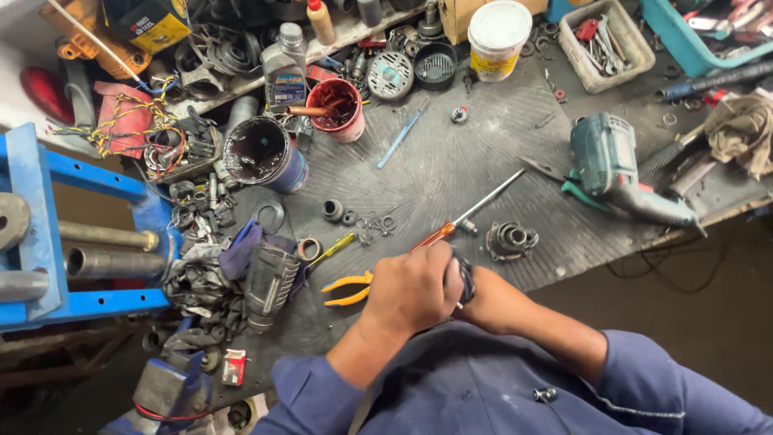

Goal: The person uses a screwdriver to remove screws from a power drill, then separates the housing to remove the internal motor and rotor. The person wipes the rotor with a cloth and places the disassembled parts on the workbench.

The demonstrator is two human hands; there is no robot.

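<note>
Two hands closed on one small dark part, screwdriver in play

Both hands meet just above the near edge of the workbench [451, 153], and between them sits a small dark part [465, 278], mostly hidden; only a sliver of it shows past the knuckles. What kind of part it is cannot be told. The left hand [412, 292] is curled into a fist over the orange handle of a long screwdriver [475, 211], whose steel shaft runs up and away from the fingers toward the green power drill [616, 165]. The right hand [489, 300] lies under and behind the left, its fingers wrapped around the dark part, though most of them are covered.

As a judgement, the work looks mid-way: the part is off the bench and in the grip, the tool is taken up, yet its tip points away from the part, not into it, so any prying or turning seems not yet under way.

Just beyond the fingertips lies a dark round ring-shaped casting [510, 238]. To the left of the knuckles rest yellow-handled pliers [348, 289], and further out a scatter of small washers and rings [372, 224]. Well beyond the fingers stand a red tub [341, 110], a dark can of oily liquid [262, 153] and a white bucket [498, 38].
</note>
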